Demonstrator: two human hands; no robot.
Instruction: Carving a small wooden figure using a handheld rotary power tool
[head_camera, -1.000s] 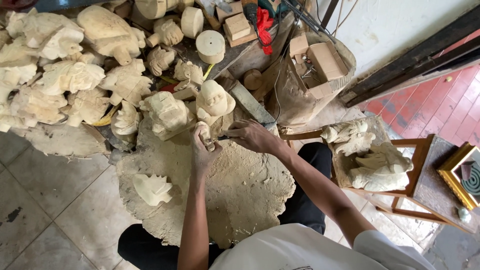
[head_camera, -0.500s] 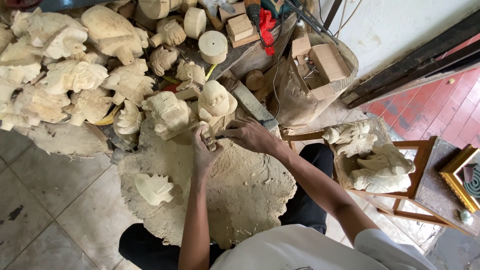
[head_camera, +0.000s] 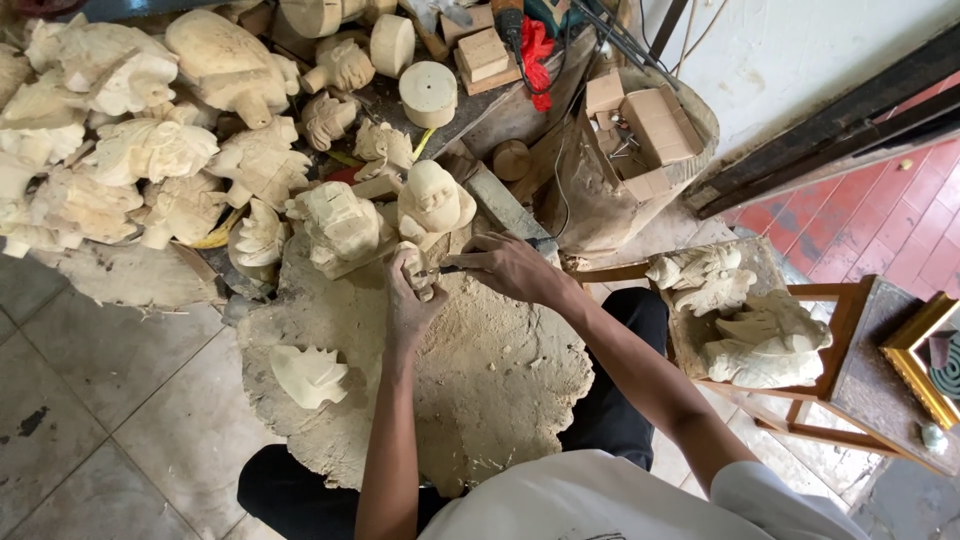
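1. A small pale wood carving (head_camera: 418, 270) is gripped upright in the left hand (head_camera: 408, 305), whose fingers are wrapped closed around it, near the far edge of the sawdust-coated slab (head_camera: 500, 390) that serves as the work surface.
2. A thin carving tool (head_camera: 450, 268) is pinched in the right hand (head_camera: 508, 268), fingers curled shut on its handle, and its tip is set against the small carving.
3. The piece is judged to be partly shaped: a rounded form can be made out, but fine detail cannot be told, so finishing cuts appear to be left.
4. Just beyond the hands, at the slab's far edge, a rounded figure carving (head_camera: 432, 200) and a blocky carving (head_camera: 340, 225) are stood; a leaf-like carved piece (head_camera: 308, 375) is laid near the slab's left edge.
5. A heap of finished-looking pale carvings (head_camera: 140, 150) is piled past the slab's far left corner, with round wood blanks (head_camera: 428, 92) behind.
6. A sack-like tub (head_camera: 610, 190) is stood past the far right corner; small cardboard boxes (head_camera: 655, 125) and metal bits are held in it.
7. To the right, a wooden frame stand (head_camera: 850, 330) carries several more ornate carvings (head_camera: 760, 335).
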